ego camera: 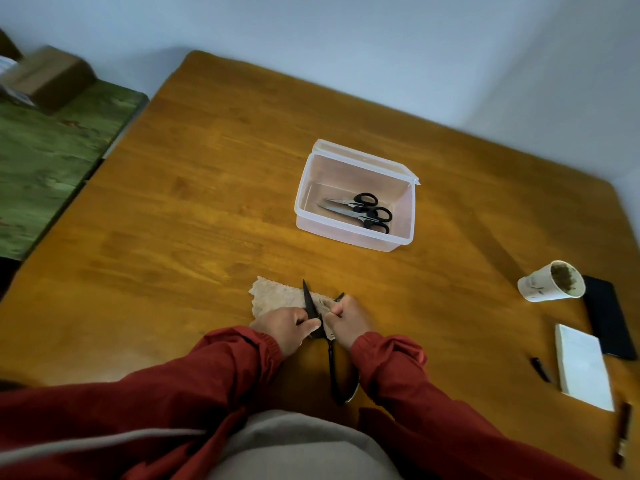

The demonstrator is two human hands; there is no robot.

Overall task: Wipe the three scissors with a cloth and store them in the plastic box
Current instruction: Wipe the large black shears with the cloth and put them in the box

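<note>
Both grips on open black scissors (309, 299)

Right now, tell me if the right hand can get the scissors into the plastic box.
Probably yes. The plastic box stands open ahead of the right hand, bare table between, though that hand is busy wiping the black scissors with the cloth.

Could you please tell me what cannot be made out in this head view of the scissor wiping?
- Third scissors: pivot hidden under the left hand and right hand; handle tucked between the sleeves.
- Cloth: near part covered by both hands.
- Two scissors in the plastic box: too small to judge cleanliness.
- Paper cup: contents blurred.
- Cardboard box: cut off at left edge.
</note>
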